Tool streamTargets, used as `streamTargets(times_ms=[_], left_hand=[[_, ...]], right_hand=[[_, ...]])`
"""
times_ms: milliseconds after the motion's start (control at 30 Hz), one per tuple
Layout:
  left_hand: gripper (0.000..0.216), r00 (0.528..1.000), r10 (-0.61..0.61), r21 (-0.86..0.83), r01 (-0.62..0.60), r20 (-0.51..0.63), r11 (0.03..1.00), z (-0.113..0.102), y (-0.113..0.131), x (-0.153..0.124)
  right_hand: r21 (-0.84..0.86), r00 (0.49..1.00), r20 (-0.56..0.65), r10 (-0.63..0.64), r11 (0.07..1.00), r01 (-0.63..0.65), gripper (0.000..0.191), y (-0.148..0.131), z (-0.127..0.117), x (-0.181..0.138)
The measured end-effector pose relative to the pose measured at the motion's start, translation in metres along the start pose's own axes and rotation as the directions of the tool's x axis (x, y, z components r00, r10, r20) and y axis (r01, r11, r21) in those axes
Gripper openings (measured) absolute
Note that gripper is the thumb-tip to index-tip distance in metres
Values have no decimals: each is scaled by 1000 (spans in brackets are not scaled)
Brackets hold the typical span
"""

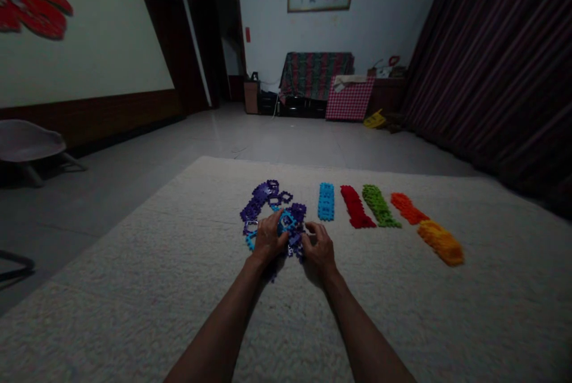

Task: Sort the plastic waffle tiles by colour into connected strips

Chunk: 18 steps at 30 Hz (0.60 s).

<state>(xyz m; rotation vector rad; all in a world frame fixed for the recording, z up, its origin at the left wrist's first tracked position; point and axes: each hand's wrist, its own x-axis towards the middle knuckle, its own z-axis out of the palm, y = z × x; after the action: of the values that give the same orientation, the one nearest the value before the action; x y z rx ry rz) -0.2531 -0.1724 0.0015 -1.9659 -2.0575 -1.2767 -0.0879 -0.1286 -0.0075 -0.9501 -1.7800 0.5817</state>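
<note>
A loose heap of purple plastic interlocking pieces [261,199] with a few blue ones lies on a cream rug [134,287]. My left hand [269,237] rests on the near edge of the heap, fingers curled over a blue piece [287,221]. My right hand [320,246] is beside it, fingers bent and pinching purple pieces at the heap's right side. To the right lie sorted stacks: blue [326,201], red [356,206], green [380,206], orange-red [408,208] and orange-yellow [440,242].
Grey tiled floor surrounds the rug. A pale chair [27,142] stands at the left. At the back wall are a covered cabinet [315,73] and a red checkered panel [349,100]. A dark striped curtain [500,61] fills the right side.
</note>
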Motion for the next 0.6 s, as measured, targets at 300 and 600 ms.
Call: streamTargets(times_ms=[300,600], left_hand=[[66,988,128,-274,-100,89,956,11,19,4],[40,943,-327,-566,299,55,768,13,15,12]], right_hand=[[195,973,11,230,954,-227,34,0,-3,4],[188,979,5,206,961,-203,28,2,-3,7]])
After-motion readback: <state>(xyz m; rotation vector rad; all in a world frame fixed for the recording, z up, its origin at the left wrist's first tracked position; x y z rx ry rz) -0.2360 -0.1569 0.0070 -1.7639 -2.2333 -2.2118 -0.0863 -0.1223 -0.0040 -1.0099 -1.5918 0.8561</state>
